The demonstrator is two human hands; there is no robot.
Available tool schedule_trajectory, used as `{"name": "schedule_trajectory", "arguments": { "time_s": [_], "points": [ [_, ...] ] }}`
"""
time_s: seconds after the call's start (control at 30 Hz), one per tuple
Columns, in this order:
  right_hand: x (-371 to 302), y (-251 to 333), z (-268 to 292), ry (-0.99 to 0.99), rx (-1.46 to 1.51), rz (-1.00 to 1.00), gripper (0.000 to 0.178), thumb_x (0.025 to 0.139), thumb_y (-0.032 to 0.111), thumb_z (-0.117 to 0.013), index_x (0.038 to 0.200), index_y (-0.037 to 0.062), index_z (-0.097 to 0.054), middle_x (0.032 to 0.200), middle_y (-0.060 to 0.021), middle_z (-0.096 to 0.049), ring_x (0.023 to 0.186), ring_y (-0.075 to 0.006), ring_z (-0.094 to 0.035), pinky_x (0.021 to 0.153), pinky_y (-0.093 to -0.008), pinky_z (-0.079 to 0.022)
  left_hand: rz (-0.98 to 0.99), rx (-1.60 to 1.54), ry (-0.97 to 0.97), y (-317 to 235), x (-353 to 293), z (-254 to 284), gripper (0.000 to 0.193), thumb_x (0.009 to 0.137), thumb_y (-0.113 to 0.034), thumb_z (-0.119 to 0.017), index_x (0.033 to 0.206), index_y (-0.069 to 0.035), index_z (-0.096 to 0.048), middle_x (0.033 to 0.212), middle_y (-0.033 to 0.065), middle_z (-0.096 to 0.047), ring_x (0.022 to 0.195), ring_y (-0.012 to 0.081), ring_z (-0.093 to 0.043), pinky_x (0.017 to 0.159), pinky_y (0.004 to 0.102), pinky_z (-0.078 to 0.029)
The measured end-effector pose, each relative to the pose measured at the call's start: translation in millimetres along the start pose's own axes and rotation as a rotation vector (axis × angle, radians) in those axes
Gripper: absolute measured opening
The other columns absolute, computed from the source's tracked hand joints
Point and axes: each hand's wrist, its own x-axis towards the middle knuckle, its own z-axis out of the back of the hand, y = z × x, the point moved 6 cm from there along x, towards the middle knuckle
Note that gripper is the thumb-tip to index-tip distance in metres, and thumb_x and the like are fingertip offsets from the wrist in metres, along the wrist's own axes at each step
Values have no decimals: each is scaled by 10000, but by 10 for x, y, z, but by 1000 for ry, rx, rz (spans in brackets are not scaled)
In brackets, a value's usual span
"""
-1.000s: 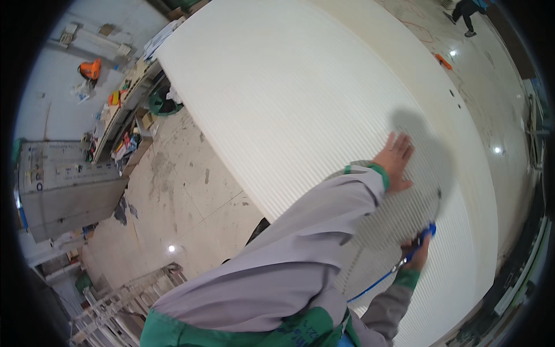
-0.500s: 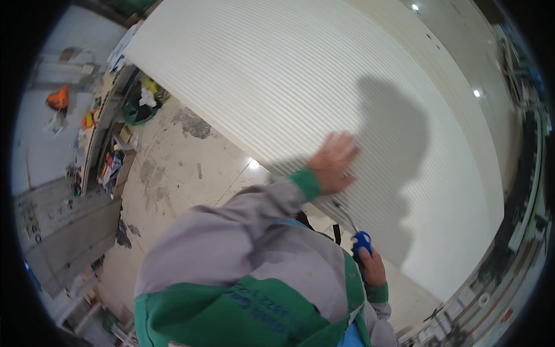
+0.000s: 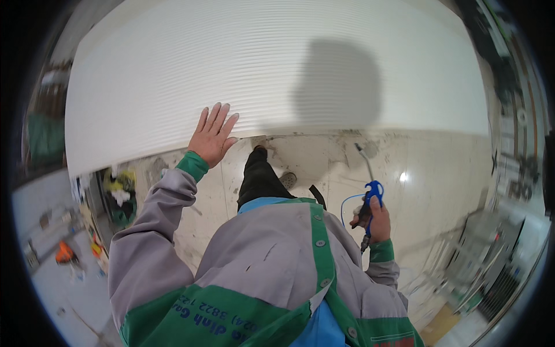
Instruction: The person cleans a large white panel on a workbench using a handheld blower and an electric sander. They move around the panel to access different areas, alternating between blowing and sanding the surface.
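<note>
A large white panel with fine parallel ridges [image 3: 202, 63] spreads across the far side in front of me. My left hand [image 3: 214, 134] is open with its fingers spread, over the panel's near edge; whether the palm touches it I cannot tell. At the right, my right hand [image 3: 378, 218] is closed around a blue air blow gun [image 3: 373, 193]. The gun's thin metal nozzle points up and away toward the panel's near edge, and a thin blue hose [image 3: 343, 209] shows beside it. A head-shaped shadow falls on the panel.
Below the panel lies a tiled floor [image 3: 416, 173] with dirt marks and a round drain cover [image 3: 288, 180]. At lower left stands a white surface with an orange tool [image 3: 65, 253], near a green bin [image 3: 121, 213]. Grey metal equipment [image 3: 483, 240] sits at right.
My view has turned, so the panel now lies straight across. My left hand has moved left to the panel's near edge, and the blow gun is now over the floor.
</note>
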Motion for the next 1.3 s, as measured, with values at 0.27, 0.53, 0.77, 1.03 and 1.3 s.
{"name": "schedule_trajectory", "arguments": {
  "time_s": [0.27,0.53,0.77,1.03,1.3],
  "points": [
    [-515,-668,744,-118,212,-10,383,1005,406,-604,1119,42,-571,819,-106,-684,617,-196,-677,585,-347,-596,-221,-43,31,-1627,1372,-253,625,999,-288,-531,1538,-46,-326,1626,202,-252,1525,373,-179,1242,542,-120],
    [-134,-577,1196,-174,382,30,368,1006,368,-617,1149,32,-574,833,-104,-688,635,-173,-673,606,-320,-596,-627,72,34,-3185,2622,-724,605,942,-125,-482,1522,-29,-340,1610,176,-295,1513,359,-233,1251,508,-162],
    [276,41,2053,-313,460,52,406,1008,406,-602,1135,22,-571,843,-124,-687,655,-199,-679,613,-351,-593,-735,-6,3,-4493,3868,-955,663,923,-97,-457,1542,24,-253,1611,220,-257,1511,390,-213,1251,512,-156],
    [645,701,2803,-445,607,63,362,1008,364,-614,1106,18,-569,792,-83,-649,623,-179,-658,573,-335,-569,-771,103,100,-5586,4878,-1099,632,973,-174,-395,1556,20,-247,1631,217,-219,1523,378,-177,1255,535,-103],
    [1073,1198,3578,-479,677,117,366,1022,328,-598,1180,-1,-573,794,-87,-654,586,-168,-634,557,-311,-539,-774,33,84,-6694,5915,-1236,648,984,-240,-409,1562,3,-246,1632,222,-212,1528,376,-160,1255,532,-87]
  ]
}}
